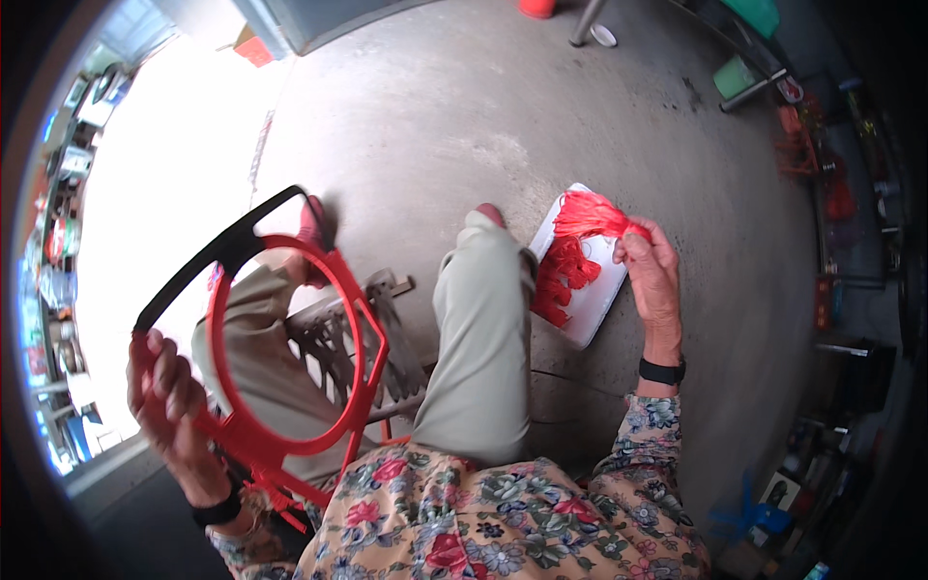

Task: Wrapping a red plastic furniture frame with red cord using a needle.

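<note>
Left hand: your left hand (pixel 166 391) is low at the left of the view, fingers clenched around the rim of the red ring frame (pixel 290 348), thumb side toward you.
Left grip: grasping the frame's lower-left edge; knuckles wrap over the red rim where the black part meets it.
Frame: a red circular hoop with angular outer struts, held upright and tilted, hanging over your left knee. A black curved bar (pixel 208 261) runs along its upper-left side. Red struts at the bottom reach down toward your sleeve.
Right hand: your right hand (pixel 650 275) is out to the right, above the floor, pinching the red tassel (pixel 590 215) at its gathered end.
Right grip: clenched on the tassel; threads fan out up and left from your fingertips.
Tassel supply: more red tassels (pixel 563 280) lie in a heap on the white tray (pixel 599 300), which sits on the floor just right of your right knee. The held tassel hangs over the tray's upper end.
Seat: grey metal stool (pixel 387 338) with cut-out pattern shows between your legs, behind the frame.
Wrists: black band on each; the right watch band (pixel 661 371) is in plain view.
Floor: bare grey concrete floor (pixel 464 116); a green stool (pixel 735 77) far off at top right.
</note>
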### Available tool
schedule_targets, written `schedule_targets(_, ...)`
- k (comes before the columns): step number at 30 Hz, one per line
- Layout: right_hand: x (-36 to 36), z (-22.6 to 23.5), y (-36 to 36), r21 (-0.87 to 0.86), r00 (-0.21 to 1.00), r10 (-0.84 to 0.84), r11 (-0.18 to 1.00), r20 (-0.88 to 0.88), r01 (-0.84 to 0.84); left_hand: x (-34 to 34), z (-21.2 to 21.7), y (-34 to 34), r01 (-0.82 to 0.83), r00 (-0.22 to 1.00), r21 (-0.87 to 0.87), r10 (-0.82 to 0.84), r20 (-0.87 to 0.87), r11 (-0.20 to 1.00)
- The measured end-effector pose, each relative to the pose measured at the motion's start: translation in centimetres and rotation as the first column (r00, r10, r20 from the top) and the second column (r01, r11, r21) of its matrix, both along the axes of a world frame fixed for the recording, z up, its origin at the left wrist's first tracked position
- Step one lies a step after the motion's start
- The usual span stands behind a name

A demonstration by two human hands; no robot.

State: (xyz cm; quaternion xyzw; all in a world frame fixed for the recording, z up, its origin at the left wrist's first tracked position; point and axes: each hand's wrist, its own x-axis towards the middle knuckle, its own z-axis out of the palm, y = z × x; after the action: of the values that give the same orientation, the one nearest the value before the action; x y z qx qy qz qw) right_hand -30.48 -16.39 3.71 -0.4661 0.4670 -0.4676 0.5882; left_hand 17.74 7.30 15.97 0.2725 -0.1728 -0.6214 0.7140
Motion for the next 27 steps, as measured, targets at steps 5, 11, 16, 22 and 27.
schedule_targets(5,6.0,8.2,2.0,-0.05,0.921,0.193,0.981,0.337,-0.187,-4.3,0.3,-1.4,0.016,0.993,-0.021,-0.018,-0.115,1.0)
schedule_targets(11,13.8,14.5,4.4,-0.12,0.826,0.418,0.907,0.378,-0.405,-4.9,1.2,-1.1,0.004,0.995,0.036,-0.001,-0.098,0.999)
schedule_targets(16,19.3,17.8,6.3,-0.266,0.763,0.55,0.834,0.341,-0.483,-5.0,1.1,0.9,0.011,0.998,0.028,-0.009,-0.062,1.0)
schedule_targets(22,21.7,20.4,8.3,-0.072,0.584,0.51,0.789,0.632,-0.61,-7.2,0.6,1.8,-0.003,0.996,-0.059,-0.003,-0.094,0.998)
schedule_targets(27,26.5,21.6,9.0,-0.071,0.451,0.583,0.661,0.676,-0.747,-6.8,1.3,0.6,-0.051,0.998,-0.033,0.049,-0.051,0.998)
